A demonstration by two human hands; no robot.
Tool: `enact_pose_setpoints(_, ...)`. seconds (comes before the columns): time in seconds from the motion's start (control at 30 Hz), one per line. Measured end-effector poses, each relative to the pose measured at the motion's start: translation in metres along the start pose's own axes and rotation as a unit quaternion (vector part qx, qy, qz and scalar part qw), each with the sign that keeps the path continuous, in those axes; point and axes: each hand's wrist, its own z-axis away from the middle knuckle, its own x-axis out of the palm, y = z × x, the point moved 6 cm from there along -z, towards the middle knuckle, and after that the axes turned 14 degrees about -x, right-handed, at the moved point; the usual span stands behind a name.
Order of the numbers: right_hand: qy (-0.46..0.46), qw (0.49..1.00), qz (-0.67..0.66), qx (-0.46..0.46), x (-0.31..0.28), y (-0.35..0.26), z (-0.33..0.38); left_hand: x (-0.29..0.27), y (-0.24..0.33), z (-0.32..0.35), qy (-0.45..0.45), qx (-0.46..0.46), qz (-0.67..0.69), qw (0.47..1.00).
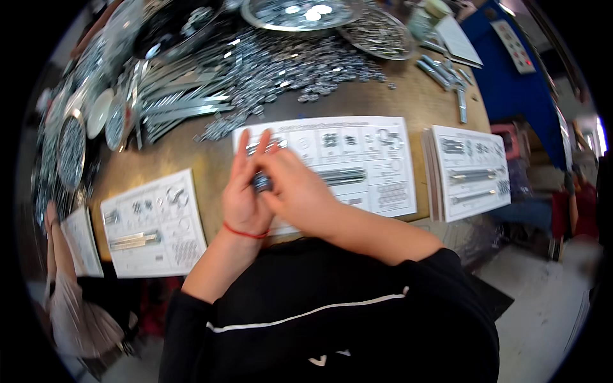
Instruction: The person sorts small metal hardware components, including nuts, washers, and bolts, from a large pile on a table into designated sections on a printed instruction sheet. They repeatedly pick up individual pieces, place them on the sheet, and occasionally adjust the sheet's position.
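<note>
My left hand (248, 201), with a red cord round its wrist, is held palm up with fingers stretched out. Across it lies my right hand (299, 188), its fingers curled in. Between the two hands, at the left palm, shows a small dark metal piece (262, 182); its exact kind is blurred and partly covered, and the right fingers are closed about it. Below both hands is a white printed parts sheet (399, 191) with pictures of fasteners. Small metal parts (274, 145) appear by the left fingertips, too blurred to tell whether real or printed.
Beyond the sheet spreads a heap of nuts (287, 70), with long metal strips (182, 102) to its left. Large bolts (447, 76) lie far right. Stacked sheets (472, 172) stand right, another sheet (153, 223) left. Another person's arm (60, 249) reaches in at far left.
</note>
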Motion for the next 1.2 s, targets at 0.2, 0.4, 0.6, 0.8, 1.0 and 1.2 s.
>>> enact_pose_setpoints(0.2,-0.058,0.998,-0.018,0.003,0.025,-0.009,-0.014,0.002,0.034,0.016,-0.048,-0.010,0.005,0.999)
enact_pose_setpoints(0.4,-0.090,0.995,-0.040,0.002,0.029,-0.014,-0.013,-0.007,0.018,0.016,-0.048,-0.112,0.019,0.992)
enact_pose_setpoints(0.6,0.053,0.999,-0.004,0.000,0.009,-0.002,-0.007,-0.005,0.011,0.026,-0.087,-0.136,0.052,0.986)
enact_pose_setpoints(0.8,0.047,0.987,0.096,-0.118,-0.014,-0.012,0.002,-0.014,-0.002,0.036,-0.040,-0.184,-0.151,0.970)
enact_pose_setpoints(1.0,-0.030,0.997,-0.023,-0.062,-0.030,-0.010,0.023,0.000,0.003,0.043,-0.069,-0.159,-0.355,0.918)
enact_pose_setpoints(1.2,-0.004,0.996,-0.067,-0.056,-0.031,-0.002,0.030,0.008,0.013,0.044,-0.086,-0.153,-0.456,0.873)
